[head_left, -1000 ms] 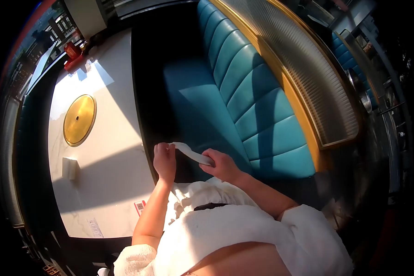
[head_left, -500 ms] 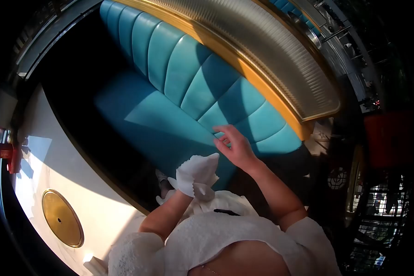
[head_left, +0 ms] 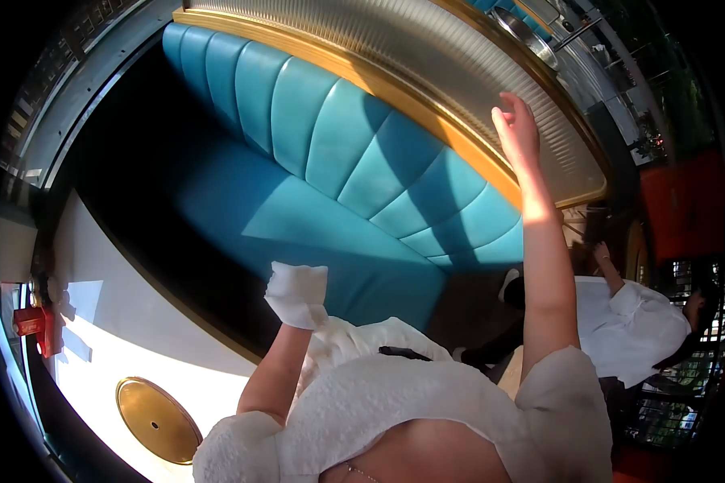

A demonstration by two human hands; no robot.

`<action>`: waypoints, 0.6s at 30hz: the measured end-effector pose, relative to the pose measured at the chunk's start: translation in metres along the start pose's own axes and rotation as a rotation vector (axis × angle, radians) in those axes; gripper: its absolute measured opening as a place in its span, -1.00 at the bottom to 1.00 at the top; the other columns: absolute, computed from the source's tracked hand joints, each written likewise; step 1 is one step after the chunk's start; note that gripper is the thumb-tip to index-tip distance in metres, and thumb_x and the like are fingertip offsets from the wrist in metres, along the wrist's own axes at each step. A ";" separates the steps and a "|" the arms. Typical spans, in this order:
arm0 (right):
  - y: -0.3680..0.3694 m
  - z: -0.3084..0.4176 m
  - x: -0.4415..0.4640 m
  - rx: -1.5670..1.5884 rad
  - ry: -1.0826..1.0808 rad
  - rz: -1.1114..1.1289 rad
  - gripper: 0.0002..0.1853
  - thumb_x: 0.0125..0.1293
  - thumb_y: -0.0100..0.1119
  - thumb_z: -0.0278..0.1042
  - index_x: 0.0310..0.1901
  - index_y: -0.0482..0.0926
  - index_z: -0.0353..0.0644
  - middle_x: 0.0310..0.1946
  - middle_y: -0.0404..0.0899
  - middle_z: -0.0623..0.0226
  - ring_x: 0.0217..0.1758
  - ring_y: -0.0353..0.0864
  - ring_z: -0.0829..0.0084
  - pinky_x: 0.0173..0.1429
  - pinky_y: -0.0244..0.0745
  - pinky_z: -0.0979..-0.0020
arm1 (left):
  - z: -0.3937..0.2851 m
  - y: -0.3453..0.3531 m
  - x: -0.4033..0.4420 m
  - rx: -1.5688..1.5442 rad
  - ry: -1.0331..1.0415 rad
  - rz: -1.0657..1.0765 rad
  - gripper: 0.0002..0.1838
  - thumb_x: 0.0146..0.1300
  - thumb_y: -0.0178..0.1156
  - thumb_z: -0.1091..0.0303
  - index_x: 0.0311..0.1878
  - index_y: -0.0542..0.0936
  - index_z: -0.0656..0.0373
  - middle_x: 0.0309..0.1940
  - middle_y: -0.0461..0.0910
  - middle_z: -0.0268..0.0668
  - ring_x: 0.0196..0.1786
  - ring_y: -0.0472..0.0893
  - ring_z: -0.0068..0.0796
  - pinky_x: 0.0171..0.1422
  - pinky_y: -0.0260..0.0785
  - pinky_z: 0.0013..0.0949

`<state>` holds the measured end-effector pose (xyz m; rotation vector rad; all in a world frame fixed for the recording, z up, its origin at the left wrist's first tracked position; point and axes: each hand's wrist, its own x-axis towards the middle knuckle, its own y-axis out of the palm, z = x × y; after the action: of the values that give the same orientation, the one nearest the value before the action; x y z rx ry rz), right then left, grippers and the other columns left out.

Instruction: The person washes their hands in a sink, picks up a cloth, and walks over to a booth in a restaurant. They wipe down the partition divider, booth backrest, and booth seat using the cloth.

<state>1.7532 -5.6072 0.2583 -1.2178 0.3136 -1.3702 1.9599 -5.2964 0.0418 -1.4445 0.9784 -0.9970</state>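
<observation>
A white cloth covers my left hand, hiding its fingers, just in front of the lower edge of the teal bench seat. My right hand is raised at the upper right, in line with the ribbed glass panel behind the bench. Its fingers are bent and apart, and nothing shows in them.
A white table at the left bears a round gold plate and a red object. A gold rail tops the teal backrest. Another person in white is at the right. A metal basin stands beyond the panel.
The view has swung right. The cloth, first stretched between both hands, now covers only my left hand. My right hand has let go and risen up and right. Another person has come into view.
</observation>
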 end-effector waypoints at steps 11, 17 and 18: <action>0.084 0.030 -0.266 0.937 0.518 0.818 -0.73 0.25 0.05 -0.23 -0.10 0.48 -0.21 -0.32 0.56 0.31 -0.29 0.55 0.49 -0.21 0.44 0.43 | -0.080 -0.054 0.038 -0.154 -0.014 0.179 -0.85 -0.13 0.31 0.36 -0.42 0.56 0.02 -0.56 0.52 -0.48 -0.35 0.54 -0.47 -0.50 0.43 -0.43; 0.090 0.030 -0.289 1.691 1.275 0.539 -0.72 0.26 0.02 -0.26 -0.01 0.45 -0.10 -0.20 0.52 0.34 -0.17 0.53 0.39 -0.13 0.43 0.39 | -0.144 -0.061 0.001 -0.757 0.484 0.002 -0.73 0.10 0.15 0.37 -0.10 0.50 0.13 0.00 0.42 -0.18 0.15 0.35 -0.13 0.25 0.15 -0.11; 0.084 0.025 -0.288 1.727 1.254 0.513 -0.73 0.25 0.03 -0.27 -0.03 0.46 -0.09 -0.21 0.52 0.34 -0.18 0.53 0.38 -0.14 0.43 0.38 | -0.150 -0.067 0.001 -0.673 0.641 -0.039 -0.72 0.10 0.15 0.38 -0.07 0.50 0.12 0.03 0.40 -0.15 0.18 0.33 -0.07 0.27 0.13 -0.08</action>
<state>1.7435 -5.3718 0.0702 1.1339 0.1365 -1.1307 1.8209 -5.3378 0.1197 -1.7106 1.8921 -1.2619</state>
